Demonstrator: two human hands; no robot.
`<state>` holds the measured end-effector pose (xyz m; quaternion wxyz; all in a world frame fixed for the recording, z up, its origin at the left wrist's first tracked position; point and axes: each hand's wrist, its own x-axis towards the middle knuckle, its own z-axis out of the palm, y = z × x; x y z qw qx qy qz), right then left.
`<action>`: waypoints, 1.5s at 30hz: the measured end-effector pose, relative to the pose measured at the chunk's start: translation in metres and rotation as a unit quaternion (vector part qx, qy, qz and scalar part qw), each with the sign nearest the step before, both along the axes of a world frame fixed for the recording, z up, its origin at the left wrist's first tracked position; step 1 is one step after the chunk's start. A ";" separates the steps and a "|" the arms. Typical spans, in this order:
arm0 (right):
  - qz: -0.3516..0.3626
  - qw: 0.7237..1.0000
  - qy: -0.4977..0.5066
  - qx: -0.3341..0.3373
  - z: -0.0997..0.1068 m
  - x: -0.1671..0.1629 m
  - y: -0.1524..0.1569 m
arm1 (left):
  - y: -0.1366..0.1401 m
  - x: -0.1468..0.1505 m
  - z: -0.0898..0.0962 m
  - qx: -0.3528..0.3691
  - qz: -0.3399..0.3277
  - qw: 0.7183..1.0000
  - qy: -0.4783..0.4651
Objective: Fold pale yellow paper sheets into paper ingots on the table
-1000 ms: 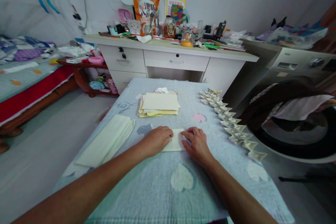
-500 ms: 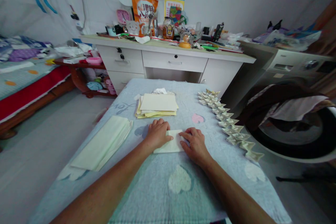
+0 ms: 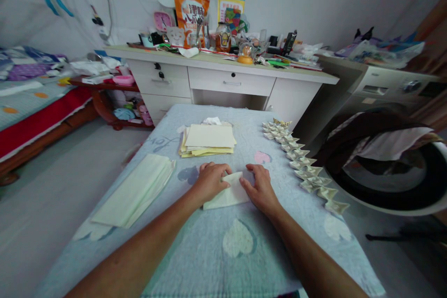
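A folded pale sheet of paper [image 3: 227, 196] lies on the cloth-covered table in front of me, its top edge slightly lifted and tilted. My left hand [image 3: 212, 180] grips its upper left part between thumb and curled fingers. At the paper's right edge is my right hand [image 3: 261, 188], thumb touching the sheet and fingers spread apart from it. Beyond my hands rests a stack of cream and yellow paper [image 3: 210, 136]. To the left lies a pile of long folded pale sheets [image 3: 134, 191]. A row of folded paper shapes [image 3: 303, 163] with pointed ends runs along the right side.
The table [image 3: 195, 260] wears a light blue cloth with heart prints. Behind it stands a white desk [image 3: 232, 81] crowded with small items. A washing machine [image 3: 380, 86] with its door open and laundry hanging out is on the right. A bed [image 3: 38, 98] stands left.
The folded paper has tilted, its upper edge rising off the table. My right hand's fingers have come away from the sheet and spread; the left hand keeps its hold.
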<state>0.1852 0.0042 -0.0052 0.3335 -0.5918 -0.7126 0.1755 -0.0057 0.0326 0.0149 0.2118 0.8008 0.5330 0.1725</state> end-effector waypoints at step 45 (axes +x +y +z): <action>0.106 0.907 0.390 -0.121 0.010 0.002 0.000 | -0.027 -0.022 0.004 -0.129 0.056 0.949 -0.283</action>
